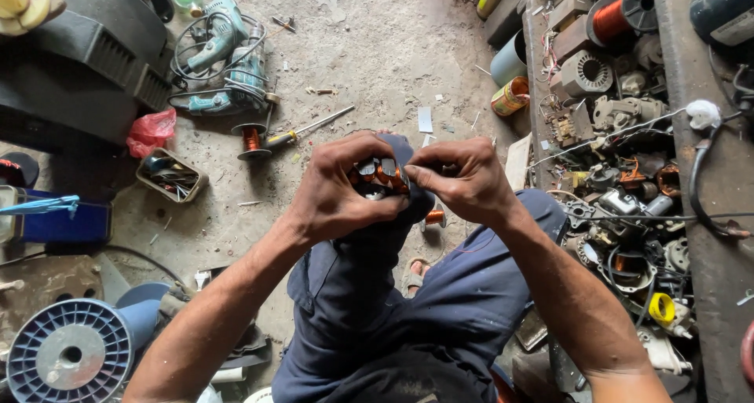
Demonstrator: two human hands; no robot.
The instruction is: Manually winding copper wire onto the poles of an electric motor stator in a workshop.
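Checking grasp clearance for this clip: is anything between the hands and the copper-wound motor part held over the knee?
Nothing visible. The left hand grips the copper-wound motor part directly, and the right hand pinches at its right edge.
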